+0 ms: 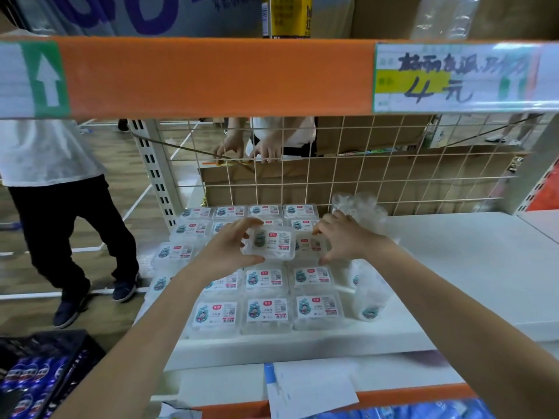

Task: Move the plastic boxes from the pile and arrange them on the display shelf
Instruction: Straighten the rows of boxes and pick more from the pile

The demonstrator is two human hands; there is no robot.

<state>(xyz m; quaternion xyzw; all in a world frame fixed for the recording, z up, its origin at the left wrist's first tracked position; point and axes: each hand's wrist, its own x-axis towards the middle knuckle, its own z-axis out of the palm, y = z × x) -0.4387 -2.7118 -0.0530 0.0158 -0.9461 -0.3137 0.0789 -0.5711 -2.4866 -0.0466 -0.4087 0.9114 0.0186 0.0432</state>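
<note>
Left hand (233, 249) grips a clear plastic box with a white printed label (272, 241), thumb under its near edge, fingers curled over the far edge, held just above the rows. Right hand (341, 237) is beside it, fingers spread and bent, fingertips touching another clear labelled box (311, 244) just right of the held one; whether it actually grips that box, cannot tell. Rows of the same clear labelled plastic boxes (266, 313) lie flat, label up, side by side on the left part of the white display shelf (453, 267), running from the front edge back to the cream wire grid back panel (363, 176). A loose pile of clear boxes in crinkled plastic wrap (360, 210) sits right of the rows, near the right hand, some tipped on edge. Orange shelf beam (211, 77) overhead with a handwritten price tag (453, 77). Person in white shirt and black trousers (60, 192) stands on the left. Another person's hands (251, 149) show behind the grid at a brown cardboard carton (363, 182).
</note>
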